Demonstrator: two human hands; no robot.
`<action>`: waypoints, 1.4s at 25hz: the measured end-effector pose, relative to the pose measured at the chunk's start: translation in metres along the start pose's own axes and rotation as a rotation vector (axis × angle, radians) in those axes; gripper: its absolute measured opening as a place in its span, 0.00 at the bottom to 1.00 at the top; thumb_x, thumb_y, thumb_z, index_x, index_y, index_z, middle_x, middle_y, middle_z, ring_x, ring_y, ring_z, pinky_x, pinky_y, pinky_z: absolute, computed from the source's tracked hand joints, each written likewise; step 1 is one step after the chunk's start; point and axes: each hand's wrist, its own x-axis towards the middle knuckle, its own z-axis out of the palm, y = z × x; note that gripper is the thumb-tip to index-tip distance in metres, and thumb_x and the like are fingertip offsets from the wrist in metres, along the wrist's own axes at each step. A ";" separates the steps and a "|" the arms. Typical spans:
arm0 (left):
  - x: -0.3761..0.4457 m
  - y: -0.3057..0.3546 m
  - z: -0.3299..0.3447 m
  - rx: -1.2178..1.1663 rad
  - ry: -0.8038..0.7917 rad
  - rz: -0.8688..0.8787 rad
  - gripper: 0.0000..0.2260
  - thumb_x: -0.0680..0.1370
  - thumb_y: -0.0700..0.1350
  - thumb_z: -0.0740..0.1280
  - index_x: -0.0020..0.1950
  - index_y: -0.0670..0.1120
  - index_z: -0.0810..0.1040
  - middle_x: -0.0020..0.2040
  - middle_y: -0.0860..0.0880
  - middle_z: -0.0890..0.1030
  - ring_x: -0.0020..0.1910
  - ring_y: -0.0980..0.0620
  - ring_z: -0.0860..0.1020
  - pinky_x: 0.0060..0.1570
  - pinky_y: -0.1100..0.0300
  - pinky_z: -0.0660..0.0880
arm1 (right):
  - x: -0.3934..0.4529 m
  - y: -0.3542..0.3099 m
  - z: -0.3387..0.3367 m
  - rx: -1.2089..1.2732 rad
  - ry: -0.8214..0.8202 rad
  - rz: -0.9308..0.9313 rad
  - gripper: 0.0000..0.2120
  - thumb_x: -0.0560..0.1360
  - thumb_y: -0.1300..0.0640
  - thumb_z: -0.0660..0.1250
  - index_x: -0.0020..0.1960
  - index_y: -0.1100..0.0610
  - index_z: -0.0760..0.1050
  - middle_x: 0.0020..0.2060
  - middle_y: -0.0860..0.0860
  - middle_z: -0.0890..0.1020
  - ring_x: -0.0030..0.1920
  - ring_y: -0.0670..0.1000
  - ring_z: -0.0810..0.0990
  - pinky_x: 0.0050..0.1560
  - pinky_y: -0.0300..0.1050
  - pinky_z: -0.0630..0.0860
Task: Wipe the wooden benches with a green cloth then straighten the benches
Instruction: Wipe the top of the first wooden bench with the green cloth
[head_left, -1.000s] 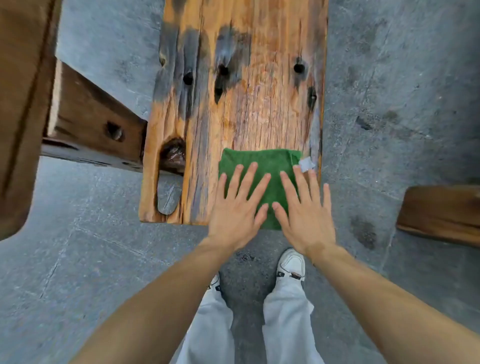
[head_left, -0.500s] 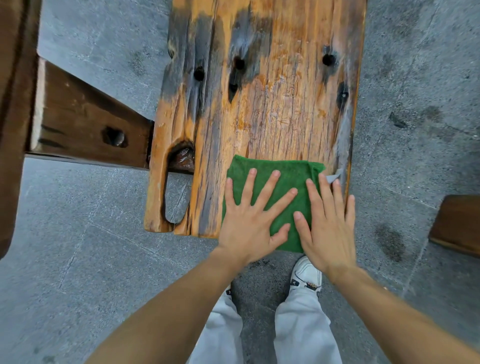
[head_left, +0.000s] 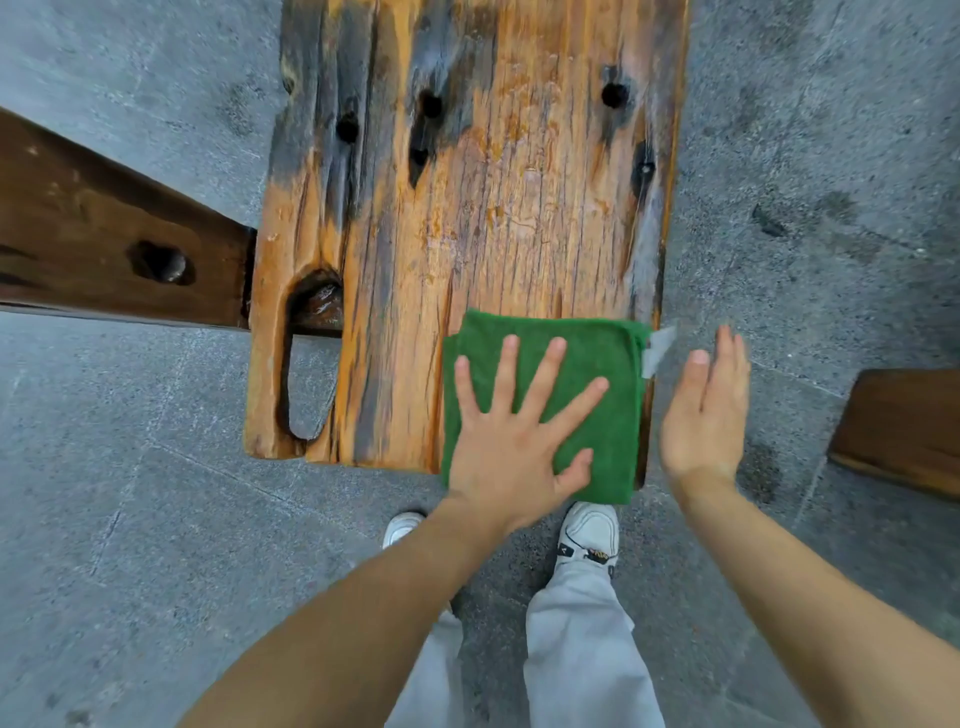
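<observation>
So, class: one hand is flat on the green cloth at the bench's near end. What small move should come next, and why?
Probably push the green cloth away along the bench. The left hand presses it flat at the near end; the right hand is off it, and the far wood lies uncovered.

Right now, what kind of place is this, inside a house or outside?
Probably outside, maybe a courtyard or patio. The ground is rough grey stone paving, and the wooden bench is weathered, cracked and blackened in patches. More dark benches stand around it. I see no walls or sky, so I cannot be sure.
</observation>
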 end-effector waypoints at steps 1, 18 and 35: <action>0.009 0.021 0.002 -0.002 -0.013 0.066 0.32 0.77 0.66 0.58 0.80 0.63 0.56 0.83 0.47 0.50 0.80 0.33 0.47 0.70 0.23 0.43 | 0.000 0.006 -0.003 0.027 -0.012 0.046 0.29 0.82 0.43 0.45 0.80 0.51 0.55 0.80 0.51 0.56 0.80 0.50 0.51 0.78 0.45 0.46; 0.064 -0.088 -0.026 -0.067 0.010 -0.506 0.31 0.80 0.69 0.42 0.81 0.64 0.40 0.83 0.48 0.38 0.80 0.35 0.39 0.70 0.23 0.43 | -0.029 -0.041 0.028 -0.618 -0.207 -0.679 0.34 0.78 0.35 0.52 0.81 0.44 0.49 0.81 0.51 0.50 0.80 0.59 0.46 0.76 0.67 0.45; 0.029 -0.151 -0.028 -0.111 0.035 -0.519 0.31 0.80 0.65 0.49 0.82 0.60 0.51 0.83 0.42 0.45 0.77 0.32 0.57 0.75 0.32 0.46 | -0.020 -0.054 0.031 -0.501 -0.196 -0.648 0.32 0.79 0.39 0.53 0.80 0.46 0.53 0.81 0.51 0.53 0.80 0.56 0.46 0.76 0.68 0.44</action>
